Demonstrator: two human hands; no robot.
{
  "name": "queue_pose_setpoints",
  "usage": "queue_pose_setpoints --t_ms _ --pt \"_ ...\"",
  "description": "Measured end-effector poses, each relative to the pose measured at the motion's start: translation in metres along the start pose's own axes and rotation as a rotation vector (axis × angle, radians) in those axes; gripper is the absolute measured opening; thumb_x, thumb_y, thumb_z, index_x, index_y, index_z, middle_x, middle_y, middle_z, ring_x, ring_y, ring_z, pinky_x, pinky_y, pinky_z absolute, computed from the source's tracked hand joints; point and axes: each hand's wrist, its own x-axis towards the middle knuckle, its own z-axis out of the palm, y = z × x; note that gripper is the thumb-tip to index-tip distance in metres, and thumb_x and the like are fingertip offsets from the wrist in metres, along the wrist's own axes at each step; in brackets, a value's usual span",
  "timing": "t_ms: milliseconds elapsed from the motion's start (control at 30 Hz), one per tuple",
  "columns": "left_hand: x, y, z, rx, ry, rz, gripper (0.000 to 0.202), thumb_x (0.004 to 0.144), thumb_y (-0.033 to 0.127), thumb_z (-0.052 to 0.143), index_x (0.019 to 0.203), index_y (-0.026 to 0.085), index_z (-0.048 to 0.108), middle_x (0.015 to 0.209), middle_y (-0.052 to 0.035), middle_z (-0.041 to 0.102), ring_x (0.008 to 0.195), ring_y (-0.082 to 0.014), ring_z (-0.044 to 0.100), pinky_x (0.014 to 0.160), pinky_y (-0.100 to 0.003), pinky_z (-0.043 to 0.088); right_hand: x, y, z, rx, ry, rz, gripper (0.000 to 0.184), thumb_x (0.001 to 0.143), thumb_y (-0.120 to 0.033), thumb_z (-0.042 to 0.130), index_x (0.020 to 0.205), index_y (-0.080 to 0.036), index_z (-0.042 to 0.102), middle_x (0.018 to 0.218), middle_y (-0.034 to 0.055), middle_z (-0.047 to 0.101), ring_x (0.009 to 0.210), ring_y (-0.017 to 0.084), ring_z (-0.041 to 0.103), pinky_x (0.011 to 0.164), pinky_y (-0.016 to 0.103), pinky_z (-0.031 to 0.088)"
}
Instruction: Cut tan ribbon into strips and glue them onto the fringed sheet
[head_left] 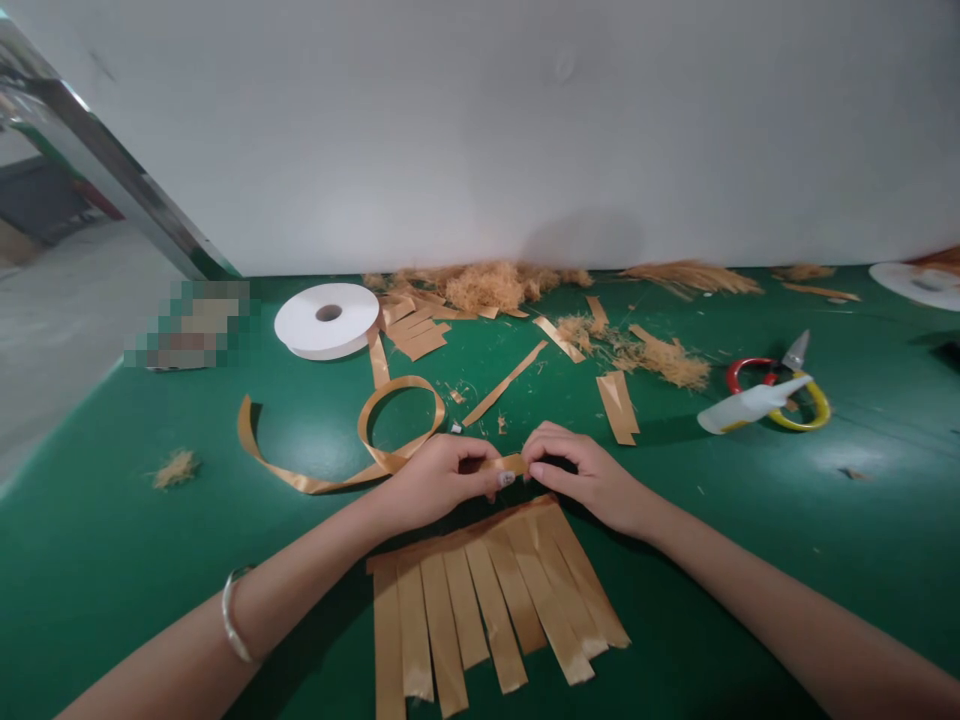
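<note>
Between my two hands a short stretch of gold ribbon (513,463) is held just above the green table. My left hand (442,478) pinches it between thumb and fingers, and my right hand (574,470) pinches its right end. From the left hand the ribbon runs back in a loose loop and a curl toward a white spool (327,312). Just below my hands lies a fringe of gold ribbon strips (487,600), side by side and joined along a brownish top edge; its lower ends are uneven.
Scissors with red and yellow handles (806,405) lie at the right under a white squeeze bottle (750,405). Frayed fibres (487,288) and cut ribbon pieces (618,408) are scattered toward the wall. Another white spool (911,285) is at the far right. A blurred-out object (199,325) stands at the left edge.
</note>
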Motion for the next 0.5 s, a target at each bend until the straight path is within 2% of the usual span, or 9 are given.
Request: queue_pose_setpoints --t_ms 233,500 --pt "-0.0007 -0.0003 0.0012 -0.044 0.009 -0.006 0.020 0.080 0.033 0.057 0.074 0.015 0.064 0.062 0.0014 0.060 0.057 -0.0089 0.048 0.053 -0.019 0.034 -0.0002 0.0028 -0.0013 0.037 -0.013 -0.021 0.017 0.084 -0.023 0.048 0.071 -0.020 0.058 0.077 0.0027 0.057 0.079 0.016 0.049 0.073 0.031 0.037" --pt "-0.0005 -0.0001 0.0011 -0.037 0.008 0.007 0.022 0.081 0.033 0.056 0.071 0.015 0.063 0.059 0.0019 0.058 0.056 -0.0085 0.048 0.053 -0.019 0.034 -0.0013 0.0032 -0.0022 0.067 0.001 -0.034 0.018 0.084 -0.023 0.049 0.070 -0.020 0.059 0.075 0.0025 0.058 0.079 0.016 0.048 0.074 0.031 0.036"
